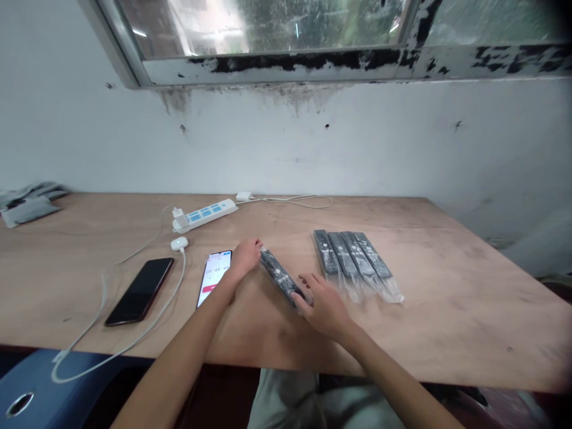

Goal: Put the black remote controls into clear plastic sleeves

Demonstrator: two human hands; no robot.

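Left hand (245,257) pinches the far end of a plastic-wrapped remote control (280,275); right hand (325,305) grips its near end.

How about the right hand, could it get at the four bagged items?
Probably yes: the four bagged items lie close by with bare tabletop between, though the right hand is busy at one end of a fifth bagged item.

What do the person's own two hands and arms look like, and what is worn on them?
Both the left hand and the right hand are bare, without gloves. The forearms are also bare, with no sleeve in view. I can see no watch, bracelet or marking on either wrist, and no ring that I can make out.
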